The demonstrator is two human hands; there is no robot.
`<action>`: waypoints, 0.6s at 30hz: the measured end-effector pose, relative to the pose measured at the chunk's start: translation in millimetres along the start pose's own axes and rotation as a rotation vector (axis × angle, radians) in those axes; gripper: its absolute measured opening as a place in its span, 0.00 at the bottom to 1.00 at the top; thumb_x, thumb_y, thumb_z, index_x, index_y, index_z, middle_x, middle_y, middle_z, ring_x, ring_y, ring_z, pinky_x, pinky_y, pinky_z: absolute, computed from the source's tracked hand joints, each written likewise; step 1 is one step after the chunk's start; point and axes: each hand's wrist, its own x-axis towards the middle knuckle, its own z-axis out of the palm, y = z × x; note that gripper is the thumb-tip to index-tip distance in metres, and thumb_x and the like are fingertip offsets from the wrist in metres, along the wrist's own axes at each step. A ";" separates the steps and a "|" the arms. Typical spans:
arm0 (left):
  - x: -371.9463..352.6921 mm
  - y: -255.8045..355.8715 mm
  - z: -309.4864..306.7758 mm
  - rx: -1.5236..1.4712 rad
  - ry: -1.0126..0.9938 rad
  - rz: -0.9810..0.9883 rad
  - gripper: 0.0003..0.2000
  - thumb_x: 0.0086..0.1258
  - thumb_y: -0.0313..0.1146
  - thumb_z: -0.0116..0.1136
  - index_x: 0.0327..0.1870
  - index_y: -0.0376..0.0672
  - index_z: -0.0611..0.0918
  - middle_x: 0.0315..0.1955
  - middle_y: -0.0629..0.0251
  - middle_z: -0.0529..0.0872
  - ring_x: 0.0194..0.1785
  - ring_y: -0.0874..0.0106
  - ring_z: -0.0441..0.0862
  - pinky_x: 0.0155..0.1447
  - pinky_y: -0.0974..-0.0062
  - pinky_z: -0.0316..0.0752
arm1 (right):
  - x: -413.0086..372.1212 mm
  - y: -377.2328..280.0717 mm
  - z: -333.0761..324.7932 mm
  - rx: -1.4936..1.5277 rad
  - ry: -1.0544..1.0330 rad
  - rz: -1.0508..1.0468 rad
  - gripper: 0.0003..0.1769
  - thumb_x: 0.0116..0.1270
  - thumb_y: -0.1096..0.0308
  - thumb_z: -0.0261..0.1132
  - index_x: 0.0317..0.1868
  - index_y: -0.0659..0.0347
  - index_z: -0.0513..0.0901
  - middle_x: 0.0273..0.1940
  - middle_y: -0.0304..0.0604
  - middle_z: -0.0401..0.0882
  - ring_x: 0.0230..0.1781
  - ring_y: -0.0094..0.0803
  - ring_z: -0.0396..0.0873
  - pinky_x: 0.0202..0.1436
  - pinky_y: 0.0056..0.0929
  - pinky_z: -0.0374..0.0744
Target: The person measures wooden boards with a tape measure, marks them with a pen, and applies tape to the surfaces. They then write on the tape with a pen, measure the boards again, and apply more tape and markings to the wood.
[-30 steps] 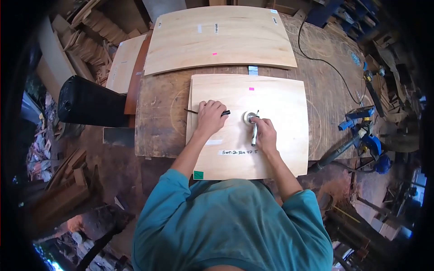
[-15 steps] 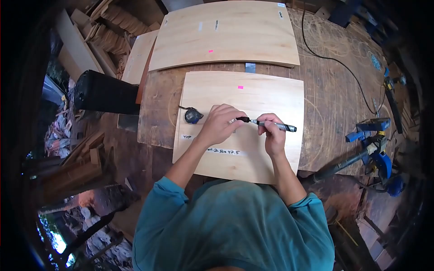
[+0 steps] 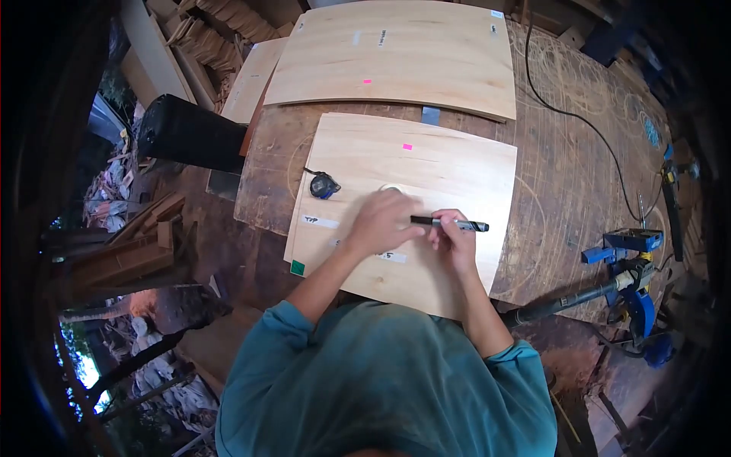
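Observation:
A marker with its black cap on is pinched in my right hand, over a light wooden panel. My left hand is just left of the cap end, blurred by motion; whether its fingers touch the cap I cannot tell. Left of that hand, a tape measure rests on the panel. A pink sticker sits near the panel's far edge and a green one at its near left corner. Handwritten labels, one reading "TOP", are partly covered by my left arm.
Beyond lies a larger stack of panels on the scratched wooden table. A black cable crosses the right side, near a blue clamp-like tool. At the left stands a black padded object.
The cap and marker, apart before, are now joined. My left hand has moved slightly down and blurs. The view has shifted, and the green sticker has come into sight.

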 end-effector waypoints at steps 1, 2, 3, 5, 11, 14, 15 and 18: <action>7.2 -3.8 -5.7 0.158 0.041 -0.004 0.35 0.59 0.43 0.80 0.70 0.44 0.81 0.60 0.53 0.85 0.66 0.53 0.80 0.70 0.58 0.76 | 7.7 6.1 -7.9 -0.041 0.077 -0.034 0.17 0.82 0.57 0.64 0.54 0.65 0.84 0.31 0.42 0.85 0.27 0.23 0.79 0.33 0.23 0.77; 10.8 -11.6 -6.2 0.165 0.042 -0.007 0.35 0.59 0.43 0.80 0.70 0.44 0.81 0.60 0.53 0.85 0.66 0.53 0.80 0.70 0.58 0.76 | 18.0 8.0 -21.2 -0.059 0.078 -0.065 0.16 0.81 0.61 0.65 0.57 0.65 0.84 0.35 0.42 0.87 0.34 0.23 0.83 0.39 0.23 0.80; 11.1 -24.8 -2.7 0.257 0.017 -0.048 0.41 0.57 0.46 0.80 0.74 0.47 0.77 0.63 0.53 0.83 0.70 0.53 0.76 0.74 0.58 0.72 | 26.1 7.6 -22.9 -0.153 0.095 -0.114 0.14 0.81 0.64 0.65 0.58 0.64 0.84 0.39 0.44 0.88 0.39 0.26 0.85 0.45 0.26 0.82; 14.3 -44.8 1.6 0.324 -0.052 -0.092 0.47 0.57 0.46 0.80 0.80 0.46 0.71 0.63 0.54 0.84 0.70 0.51 0.78 0.75 0.56 0.72 | 39.7 3.1 -20.4 -0.454 0.059 -0.302 0.14 0.79 0.69 0.65 0.60 0.61 0.83 0.47 0.47 0.89 0.48 0.34 0.87 0.55 0.32 0.83; 29.4 -38.0 20.9 -0.421 0.003 -0.452 0.55 0.58 0.41 0.83 0.86 0.43 0.60 0.54 0.57 0.90 0.52 0.60 0.91 0.60 0.65 0.85 | 54.1 -22.3 -3.5 -0.978 -0.150 -0.633 0.22 0.63 0.75 0.71 0.58 0.54 0.85 0.55 0.52 0.87 0.57 0.52 0.84 0.62 0.44 0.82; 40.4 -18.4 8.2 -0.684 -0.079 -0.531 0.57 0.59 0.41 0.83 0.87 0.43 0.57 0.60 0.54 0.88 0.61 0.59 0.87 0.65 0.60 0.82 | 66.4 -45.6 -19.8 -1.000 -0.295 -0.571 0.21 0.61 0.75 0.74 0.56 0.53 0.87 0.51 0.48 0.89 0.53 0.49 0.86 0.57 0.41 0.84; 40.3 -18.3 0.4 -0.405 -0.045 -0.375 0.54 0.59 0.37 0.83 0.86 0.42 0.61 0.64 0.50 0.85 0.66 0.57 0.84 0.69 0.58 0.79 | 74.1 -51.5 -32.3 -1.012 -0.224 -0.702 0.20 0.61 0.74 0.74 0.55 0.53 0.88 0.49 0.47 0.89 0.51 0.49 0.87 0.55 0.40 0.85; 17.3 -68.6 -33.1 0.401 0.142 -0.117 0.45 0.57 0.43 0.82 0.78 0.43 0.74 0.72 0.42 0.77 0.77 0.46 0.70 0.80 0.47 0.65 | 112.7 -87.0 -93.5 -0.978 0.184 -0.701 0.20 0.61 0.74 0.75 0.54 0.52 0.89 0.48 0.49 0.90 0.48 0.48 0.88 0.53 0.40 0.86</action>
